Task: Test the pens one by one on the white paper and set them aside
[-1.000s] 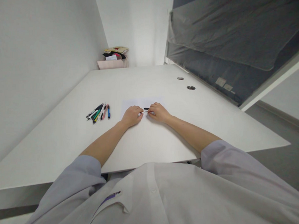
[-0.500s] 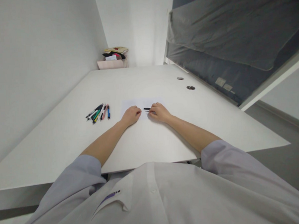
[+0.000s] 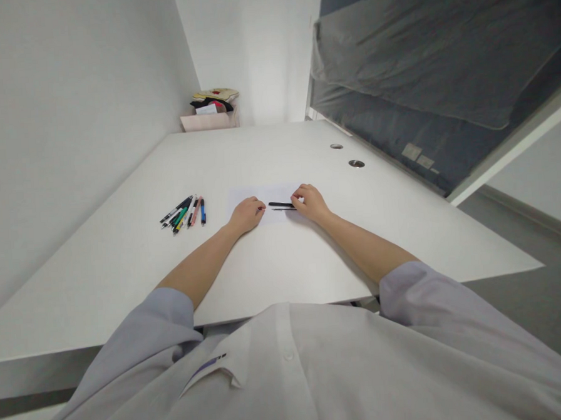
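Observation:
A black pen part [image 3: 281,204] and a thin dark refill [image 3: 283,209] lie side by side on a white sheet of paper [image 3: 267,192]. My left hand [image 3: 247,215] rests on the sheet's left part, its fingers curled together near the left ends of these pieces; whatever it may hold is hidden. At their right ends is my right hand [image 3: 311,202], with thumb and fingertips pinched together. Anything between those fingertips is too small to make out.
Several pens [image 3: 184,214] lie in a pile on the white table [image 3: 259,155] to the left. A pink box [image 3: 207,121] with cloth items stands beyond the far edge. Two round cable holes [image 3: 356,164] are at the right, beside a dark covered panel [image 3: 424,71].
My right hand has moved a little right and away from me, uncovering more of the black part and the refill. My left hand has hardly moved.

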{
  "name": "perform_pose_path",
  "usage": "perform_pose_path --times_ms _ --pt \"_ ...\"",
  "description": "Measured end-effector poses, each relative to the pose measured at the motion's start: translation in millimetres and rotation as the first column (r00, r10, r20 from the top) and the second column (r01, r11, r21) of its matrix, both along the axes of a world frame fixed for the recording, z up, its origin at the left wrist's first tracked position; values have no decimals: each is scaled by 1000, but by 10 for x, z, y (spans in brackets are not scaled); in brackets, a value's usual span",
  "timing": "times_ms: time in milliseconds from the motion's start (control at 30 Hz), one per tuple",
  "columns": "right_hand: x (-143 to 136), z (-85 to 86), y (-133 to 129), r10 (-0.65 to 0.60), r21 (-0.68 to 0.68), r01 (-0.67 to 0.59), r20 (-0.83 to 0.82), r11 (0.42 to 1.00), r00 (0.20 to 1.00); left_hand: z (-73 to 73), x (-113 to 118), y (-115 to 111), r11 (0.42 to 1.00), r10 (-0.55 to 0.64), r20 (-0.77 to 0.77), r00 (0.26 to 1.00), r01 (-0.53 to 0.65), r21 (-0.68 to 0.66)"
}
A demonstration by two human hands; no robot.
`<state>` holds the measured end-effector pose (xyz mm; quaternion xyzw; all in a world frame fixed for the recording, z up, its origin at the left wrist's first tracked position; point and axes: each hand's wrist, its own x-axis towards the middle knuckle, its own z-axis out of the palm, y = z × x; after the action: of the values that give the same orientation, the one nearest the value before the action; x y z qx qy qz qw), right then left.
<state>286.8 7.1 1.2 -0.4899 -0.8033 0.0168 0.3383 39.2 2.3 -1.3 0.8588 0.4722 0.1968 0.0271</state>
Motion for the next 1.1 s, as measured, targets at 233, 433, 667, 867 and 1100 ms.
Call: perform_pose_path --times_ms 233,433,667,867,1100 --pt "126 -44 64 -65 -40 66 26 997 998 32 -32 -59 1000 21 -23 1000 -20 13" --pt "200 -97 71 -70 -213 111 190 971 979 51 -192 -83 995 88 -54 995 -86 51" --pt "150 -86 -5 6 -319 95 301 943 954 32 -234 -71 977 143 -233 962 -174 -120" --pt "96 13 -76 36 -377 147 438 915 898 140 -194 -129 947 167 -353 920 -250 -202" --pt "90 24 -90 40 -391 148 432 909 901 127 -217 -117 936 160 -377 912 -261 -236"
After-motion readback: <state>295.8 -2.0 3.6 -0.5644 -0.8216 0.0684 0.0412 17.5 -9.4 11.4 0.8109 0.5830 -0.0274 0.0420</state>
